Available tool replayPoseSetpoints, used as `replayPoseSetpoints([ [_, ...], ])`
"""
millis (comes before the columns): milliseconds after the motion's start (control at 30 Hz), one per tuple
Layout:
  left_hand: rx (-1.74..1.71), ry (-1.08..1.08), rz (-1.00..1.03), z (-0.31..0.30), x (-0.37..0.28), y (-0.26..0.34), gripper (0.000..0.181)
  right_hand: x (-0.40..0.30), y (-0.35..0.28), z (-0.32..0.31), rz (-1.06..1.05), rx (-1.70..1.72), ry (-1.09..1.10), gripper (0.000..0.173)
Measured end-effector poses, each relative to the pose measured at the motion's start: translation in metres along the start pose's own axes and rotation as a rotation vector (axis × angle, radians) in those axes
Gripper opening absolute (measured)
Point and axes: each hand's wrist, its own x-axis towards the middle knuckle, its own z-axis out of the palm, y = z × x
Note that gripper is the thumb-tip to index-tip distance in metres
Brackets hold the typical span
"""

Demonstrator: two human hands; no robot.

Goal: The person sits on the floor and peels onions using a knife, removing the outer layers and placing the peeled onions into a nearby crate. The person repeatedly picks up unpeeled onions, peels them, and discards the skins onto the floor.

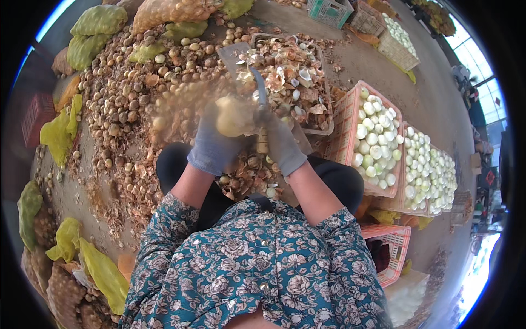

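Both my hands wear grey work gloves and meet in front of my knees. My left hand (pixel 215 142) grips a pale yellow onion (pixel 231 116), blurred in the view. In my right hand (pixel 281 137) is a knife (pixel 259 84) with a curved blade and a light wooden handle (pixel 262 142). The blade points away from me, just right of the onion. Beyond the knife, a plastic crate (pixel 330 115) brims with onion skins and trimmings (pixel 283 78). Loose skins and a few onions (pixel 246 170) lie between my legs.
Unpeeled onions (pixel 119 107) are heaped on the left, with filled mesh sacks (pixel 98 19) behind. At right stand a pink crate (pixel 339 123) of peeled onions (pixel 376 135) and further filled crates (pixel 429 174). A red-and-white crate (pixel 396 255) holds dark cloth.
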Motion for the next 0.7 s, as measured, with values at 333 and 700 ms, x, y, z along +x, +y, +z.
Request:
replayPoseSetpoints([
  [333,0.215,-0.075,0.041,0.013,0.026,-0.017,0.066,0.029,0.054,-0.016,-0.217,0.298,-0.047,0.037],
  [700,-0.001,0.021,0.268,-0.058,0.082,0.059,0.06,-0.049,0.143,-0.134,0.338,0.509,0.594,0.041],
])
